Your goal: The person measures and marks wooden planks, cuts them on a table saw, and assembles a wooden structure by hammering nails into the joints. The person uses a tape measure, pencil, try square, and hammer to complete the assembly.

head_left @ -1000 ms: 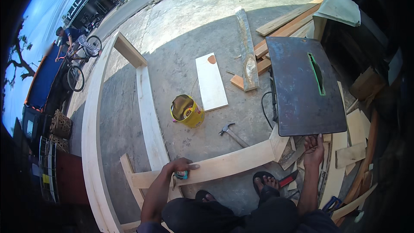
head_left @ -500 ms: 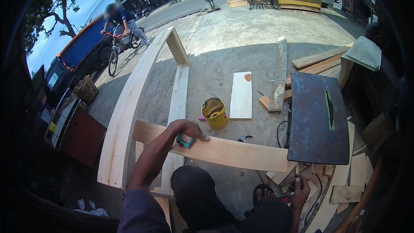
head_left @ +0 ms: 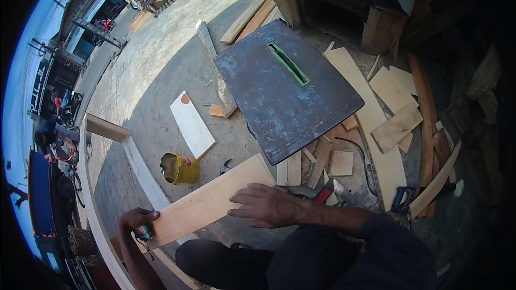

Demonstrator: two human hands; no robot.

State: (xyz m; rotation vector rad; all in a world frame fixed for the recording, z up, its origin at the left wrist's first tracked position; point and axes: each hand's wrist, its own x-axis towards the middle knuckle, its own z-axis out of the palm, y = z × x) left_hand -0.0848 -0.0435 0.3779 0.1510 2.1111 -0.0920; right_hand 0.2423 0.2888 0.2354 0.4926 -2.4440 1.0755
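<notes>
Both of your hands are on one pale wooden plank, which lies slanted across a long pale timber frame on the concrete floor. Your right hand rests flat on the plank's upper face near its right end, fingers spread. Your left hand curls over the plank's lower left end, fingers on top, with a small teal tape measure just under it; whether that hand grips the tape you cannot tell. So the plank runs between your hands, left low, right higher. Just beyond it stands a yellow can, and further off a dark metal saw bench with a green slot.
</notes>
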